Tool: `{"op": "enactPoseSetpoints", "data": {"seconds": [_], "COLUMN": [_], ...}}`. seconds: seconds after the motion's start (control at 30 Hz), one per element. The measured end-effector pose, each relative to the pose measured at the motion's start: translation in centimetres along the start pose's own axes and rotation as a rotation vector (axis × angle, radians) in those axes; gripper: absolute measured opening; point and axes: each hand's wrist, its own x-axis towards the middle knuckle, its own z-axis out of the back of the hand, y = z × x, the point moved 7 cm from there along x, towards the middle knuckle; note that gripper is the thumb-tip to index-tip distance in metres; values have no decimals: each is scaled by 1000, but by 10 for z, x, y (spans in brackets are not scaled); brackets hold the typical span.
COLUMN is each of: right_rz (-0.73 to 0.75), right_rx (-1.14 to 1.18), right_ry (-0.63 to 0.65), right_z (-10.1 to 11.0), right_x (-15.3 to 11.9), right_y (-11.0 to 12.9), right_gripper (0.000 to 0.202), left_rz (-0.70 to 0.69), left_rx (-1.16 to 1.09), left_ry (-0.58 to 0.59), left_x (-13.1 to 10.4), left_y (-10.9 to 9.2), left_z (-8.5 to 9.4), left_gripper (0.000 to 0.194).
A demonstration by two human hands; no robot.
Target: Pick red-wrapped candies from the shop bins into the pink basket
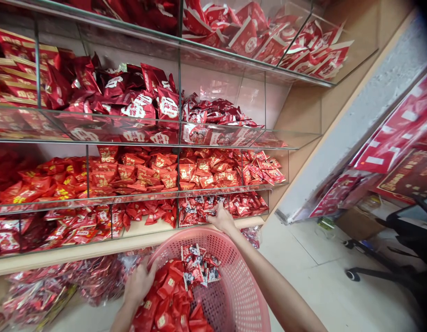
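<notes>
A pink perforated plastic basket [246,281] stands below the shelves. My left hand [139,282] is closed around its left rim, thumb on the inner side. In it lie red candy packets with gold print [170,293] and a smaller cluster of red, black and white packets [199,266]. My right hand [223,219] reaches over the far rim into a bottom shelf compartment, its visible fingers apart. They touch or nearly touch the small red, black and white packets [196,208] there. Whether a packet lies between those fingers is hard to make out.
Glass-fronted shelves [130,200] hold several compartments of red packets. Bagged packets [99,279] lie under the bottom shelf on the left. To the right are a wooden side panel [303,108], tiled floor [296,267], a cardboard box [358,226] and a wheeled black chair [376,272].
</notes>
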Motion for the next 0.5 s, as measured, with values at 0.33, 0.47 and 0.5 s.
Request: {"op": "enactPoseSetpoints", "data": {"seconds": [0.33,0.47,0.5], "right_rz": [395,316,321], "right_rx": [-33,-188,-198], "right_ry": [383,389,375], "right_z": [-57,-82,-86], "right_x": [-64,-70,-71], "right_y": [-4,-20,-21], "right_gripper": [34,38,42], "left_rz": [-19,-16,-14], "left_rx": [-2,4,0], "left_ry": [-13,-15,-17], "left_x": [3,2,2], "left_y": [1,1,1], "left_z": [-1,0,0], "left_gripper": [60,60,61]}}
